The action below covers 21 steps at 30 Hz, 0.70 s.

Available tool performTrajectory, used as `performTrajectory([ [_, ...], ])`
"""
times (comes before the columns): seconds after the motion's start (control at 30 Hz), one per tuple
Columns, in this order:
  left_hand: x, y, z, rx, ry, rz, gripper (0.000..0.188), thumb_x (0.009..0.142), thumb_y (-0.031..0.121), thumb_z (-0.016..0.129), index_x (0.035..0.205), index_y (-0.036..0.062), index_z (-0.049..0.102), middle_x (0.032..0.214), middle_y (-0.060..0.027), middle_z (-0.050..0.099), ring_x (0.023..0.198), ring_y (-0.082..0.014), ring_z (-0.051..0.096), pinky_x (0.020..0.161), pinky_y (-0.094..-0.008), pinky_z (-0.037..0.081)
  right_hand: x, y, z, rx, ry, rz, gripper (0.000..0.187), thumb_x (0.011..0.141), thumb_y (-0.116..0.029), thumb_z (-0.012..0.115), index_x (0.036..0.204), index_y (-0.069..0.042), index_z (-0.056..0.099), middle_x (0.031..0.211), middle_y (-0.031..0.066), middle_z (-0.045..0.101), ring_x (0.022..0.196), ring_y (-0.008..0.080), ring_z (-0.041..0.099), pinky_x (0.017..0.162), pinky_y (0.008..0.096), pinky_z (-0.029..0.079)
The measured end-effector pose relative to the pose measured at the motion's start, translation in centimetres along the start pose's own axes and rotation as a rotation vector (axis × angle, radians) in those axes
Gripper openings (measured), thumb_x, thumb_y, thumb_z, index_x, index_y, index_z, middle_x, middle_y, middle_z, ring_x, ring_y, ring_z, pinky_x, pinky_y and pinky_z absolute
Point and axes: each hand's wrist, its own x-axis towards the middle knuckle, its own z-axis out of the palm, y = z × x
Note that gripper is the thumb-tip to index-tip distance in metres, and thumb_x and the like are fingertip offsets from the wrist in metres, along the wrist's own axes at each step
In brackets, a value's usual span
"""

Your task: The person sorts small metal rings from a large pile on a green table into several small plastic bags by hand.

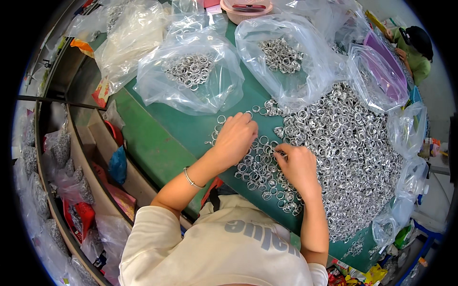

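Observation:
Many silver metal rings lie on a green table (164, 126). A large heap of rings (353, 143) covers its right part, and a smaller spread of rings (253, 167) lies between my hands. My left hand (236, 138) is over the left edge of this spread, its fingers curled downward and closed. A ring (249, 114) shows by its fingertips, but what the fingers hold is hidden. At the heap's near left side, my right hand (299, 167) pinches a ring (275, 150) between thumb and forefinger. A few loose rings (221, 119) lie beyond my left wrist.
Two open clear plastic bags with rings stand beyond my hands, a left bag (219, 81) and a right bag (310, 71). A pink tub (245, 12) sits at the back. Compartmented shelving (78, 143) runs along the left. At far right is another person (420, 52).

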Motion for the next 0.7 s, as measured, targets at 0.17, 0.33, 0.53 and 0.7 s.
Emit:
performTrajectory([
  [0.17,0.3,0.2,0.1,0.04,-0.061,0.034,0.016,0.069,0.006,0.071,0.08,0.0054,0.059,0.082,-0.0078,0.051,0.085,-0.0273,0.05,0.073,-0.0372,0.04,4.2,-1.5,2.0,-0.113,0.278,-0.064,0.015,0.079,-0.012,0.062,0.093,-0.007,0.065,0.071,0.0126,0.063,0.063,0.032,0.064,0.054,0.041,0.049],
  [0.33,0.8,-0.4,0.3,-0.021,-0.052,0.076,0.014,0.072,0.005,0.07,0.079,0.0037,0.058,0.079,-0.0091,0.051,0.078,-0.0276,0.051,0.069,-0.0354,0.043,6.2,-0.8,3.7,-0.238,0.165,-0.069,0.012,0.079,-0.013,0.063,0.09,-0.008,0.064,0.073,0.0105,0.064,0.064,0.0294,0.065,0.052,0.0388,0.048],
  [0.53,-0.6,-1.4,-1.5,-1.285,-0.221,-0.398,0.006,0.087,0.004,0.055,0.092,0.0025,0.052,0.081,-0.0066,0.055,0.062,-0.0139,0.048,0.055,-0.0229,0.04,0.9,1.3,-0.9,1.393,-0.036,0.354,0.01,0.089,-0.013,0.055,0.081,-0.007,0.056,0.074,0.0044,0.058,0.055,0.0141,0.052,0.041,0.022,0.037],
  [0.7,-1.3,-0.1,-2.1,-1.784,-0.209,-0.653,0.014,0.09,0.006,0.047,0.103,0.0032,0.052,0.081,-0.0056,0.054,0.062,-0.0098,0.045,0.053,-0.0185,0.037,-1.9,2.6,-0.6,2.147,0.018,0.463,0.015,0.093,-0.019,0.051,0.084,-0.007,0.051,0.074,0.0048,0.051,0.055,0.0112,0.046,0.036,0.0185,0.032],
])
